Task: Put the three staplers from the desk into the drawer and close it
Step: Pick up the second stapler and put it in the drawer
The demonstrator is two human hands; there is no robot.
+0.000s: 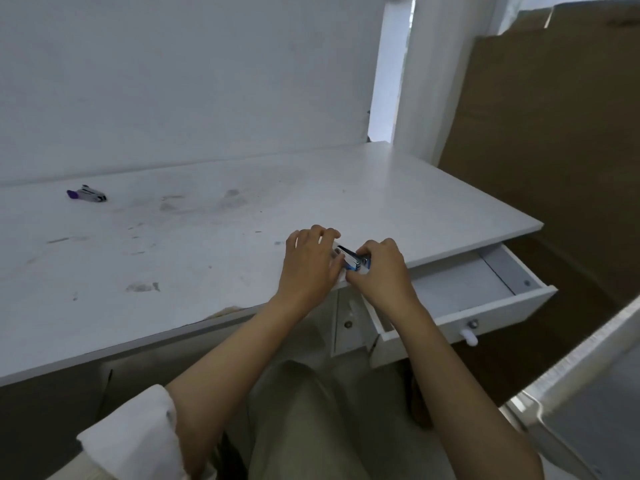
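Note:
A blue stapler (pixel 354 260) lies at the desk's front edge, between both hands. My left hand (pixel 310 265) rests over its left side, and a white stapler-like piece shows under those fingers. My right hand (pixel 381 271) pinches the blue stapler's right end. A purple and white stapler (pixel 86 194) lies far left near the wall. The white drawer (pixel 485 299) under the desk's right end stands pulled open, and what shows of its floor is bare.
The white desk (pixel 207 237) is scuffed and backs onto a white wall. Brown cardboard (pixel 540 133) stands to the right. A white shelf edge (pixel 588 375) juts in at lower right. A second small drawer front (pixel 348 323) sits left of the open one.

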